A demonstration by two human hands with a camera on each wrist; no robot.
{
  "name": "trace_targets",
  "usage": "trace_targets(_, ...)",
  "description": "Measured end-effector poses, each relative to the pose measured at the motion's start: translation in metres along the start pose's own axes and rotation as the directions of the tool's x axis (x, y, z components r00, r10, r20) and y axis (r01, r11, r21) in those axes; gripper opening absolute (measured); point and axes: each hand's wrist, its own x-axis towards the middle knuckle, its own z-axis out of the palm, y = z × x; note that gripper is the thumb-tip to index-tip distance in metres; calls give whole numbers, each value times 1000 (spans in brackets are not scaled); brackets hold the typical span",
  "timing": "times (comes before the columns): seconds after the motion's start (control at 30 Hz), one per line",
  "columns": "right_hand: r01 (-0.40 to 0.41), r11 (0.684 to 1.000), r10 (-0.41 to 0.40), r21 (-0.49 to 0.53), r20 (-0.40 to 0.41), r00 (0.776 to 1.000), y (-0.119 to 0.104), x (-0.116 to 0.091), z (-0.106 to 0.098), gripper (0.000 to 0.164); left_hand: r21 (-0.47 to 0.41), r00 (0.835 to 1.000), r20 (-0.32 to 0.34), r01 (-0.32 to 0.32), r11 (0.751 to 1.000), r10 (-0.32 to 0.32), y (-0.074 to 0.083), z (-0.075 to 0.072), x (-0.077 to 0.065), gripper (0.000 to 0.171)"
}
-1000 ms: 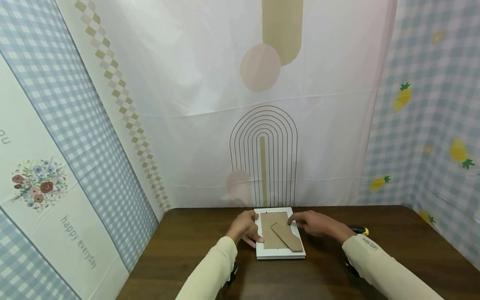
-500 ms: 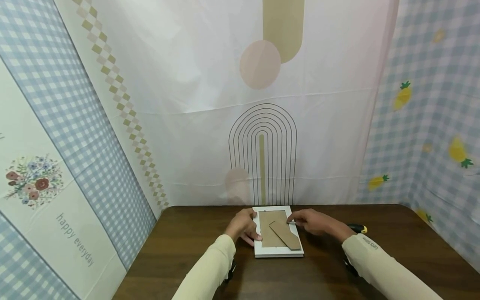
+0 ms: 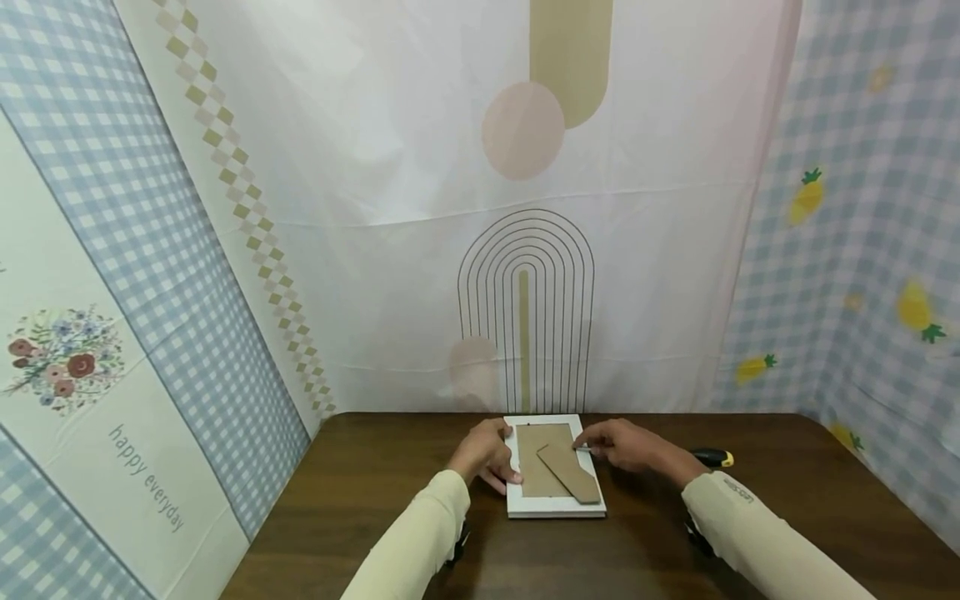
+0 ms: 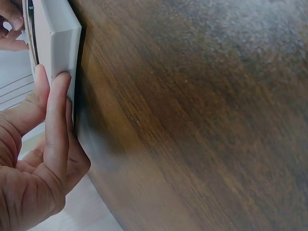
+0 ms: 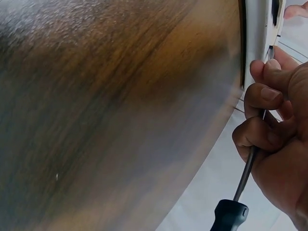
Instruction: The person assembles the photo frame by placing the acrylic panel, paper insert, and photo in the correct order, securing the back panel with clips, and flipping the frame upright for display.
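Note:
A white photo frame [image 3: 553, 505] lies back side up on the table, with a brown backing board [image 3: 532, 477] set inside it. A slanted easel stand [image 3: 576, 482] is attached to the board. My left hand [image 3: 482, 454] grips the frame's left side, thumb on the upper face and a finger along the side wall. From the right, my right hand [image 3: 626, 445] holds a screwdriver [image 5: 230, 215] by its thin metal shaft, fingers curled round it. The tip is at the inner right edge of the frame, beside the board. Behind the hand, the black and yellow handle sticks out.
The dark wooden table [image 3: 360, 517] has rounded back corners. Right behind the frame hangs a white printed curtain [image 3: 405, 292], and checked cloths [image 3: 780, 292] close off both sides.
The head view has shifted slightly. Both hands, the frame and the screwdriver stay almost in place, the screwdriver tip still at the frame's right inner edge.

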Motion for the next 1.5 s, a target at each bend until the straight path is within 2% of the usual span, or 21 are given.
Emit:
trace_targets(0.33, 6, 1000, -7, -27, -42, 999, 5, -2, 9, 30, -1, 1000, -4, 11, 1000, -11, -5, 3, -1, 80)
trace_targets(0.63, 32, 995, -37, -92, -46, 998, 3, 3, 4, 33, 26, 1000, -21, -3, 1000, 3, -1, 3, -2, 78)
trace_targets(0.77, 10, 992, -15, -122, -35, 999, 0, 6, 0, 36, 13, 1000, -15, -7, 1000, 8, 0, 1, 0, 82)
trace_targets(1.0, -13, 970, 10, -242, -15, 1000, -10, 14, -6, 42, 11, 1000, -18, -13, 1000, 14, 0, 0, 1, 82)
trace_targets(1.27, -63, 961, 68, -269, 9, 998, -25, 20, -10, 43, 24, 1000, -15, -11, 1000, 12, 3, -1, -1, 82)
trace_targets(1.5, -10, 925, 19, -380, 19, 1000, -36, 26, -11, 37, 22, 1000, -15, -3, 1000, 3, 2, -1, 1, 84)
